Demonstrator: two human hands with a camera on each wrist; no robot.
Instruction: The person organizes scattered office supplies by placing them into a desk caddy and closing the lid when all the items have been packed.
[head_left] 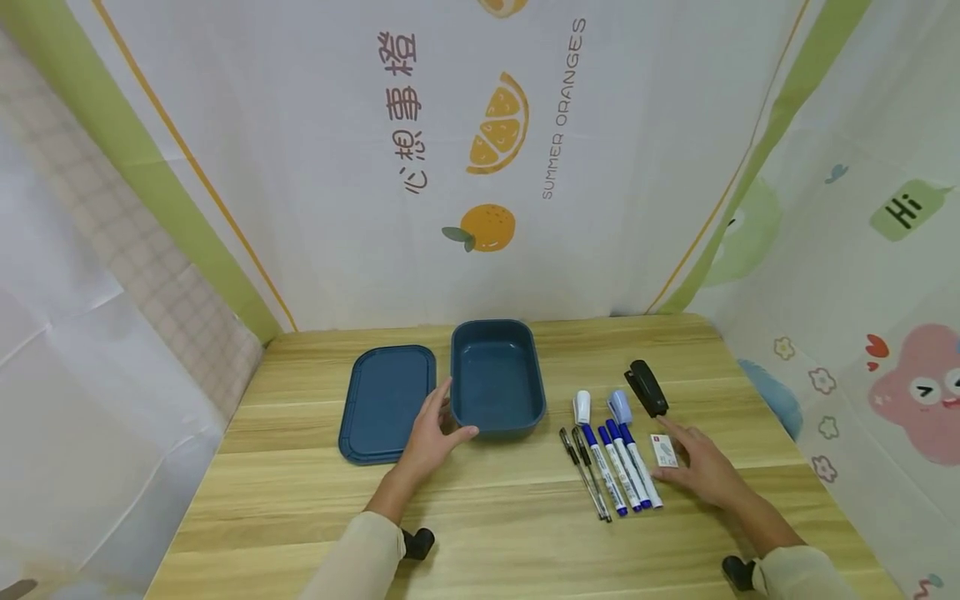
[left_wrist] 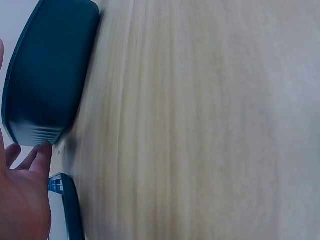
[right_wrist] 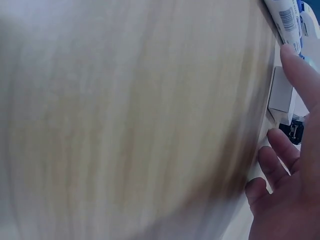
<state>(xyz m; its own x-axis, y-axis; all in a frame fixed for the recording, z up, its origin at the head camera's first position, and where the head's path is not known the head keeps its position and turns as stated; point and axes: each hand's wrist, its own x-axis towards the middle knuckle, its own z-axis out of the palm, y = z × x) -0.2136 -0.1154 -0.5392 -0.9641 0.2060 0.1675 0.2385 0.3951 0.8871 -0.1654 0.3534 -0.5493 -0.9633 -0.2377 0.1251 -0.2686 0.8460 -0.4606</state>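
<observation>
At the far side of the wood-grained tabletop (head_left: 487,533) sits a dark blue container (head_left: 495,379), an upright, deep rounded rectangle with smooth, faintly glossy walls; the left wrist view shows fine ribs low on one end. Just left of it lies a matching flat lid (head_left: 390,400) with rounded corners and a raised border.

The left hand (head_left: 429,437) is spread at the container's near left corner, fingers along the side and thumb in front, not clenched; whether the fingertips touch the wall is hard to tell. To the right, a small white box (head_left: 663,451) with crisp edges lies between the parted thumb and fingers of the right hand (head_left: 705,471), which is not closed around it; contact is unclear. The box's print is too small to read.

Beside the box lie four slim white markers (head_left: 619,469) with blue ends, and two clear-barrelled pens (head_left: 584,476) with black grips. Beyond them are a white piece (head_left: 582,407) and a pale blue piece (head_left: 619,406), both rounded and hard to identify, and a black stapler (head_left: 647,387).

In the left wrist view, the container and lid are cut off; in the right, the thumb and box partly hide what lies behind.
</observation>
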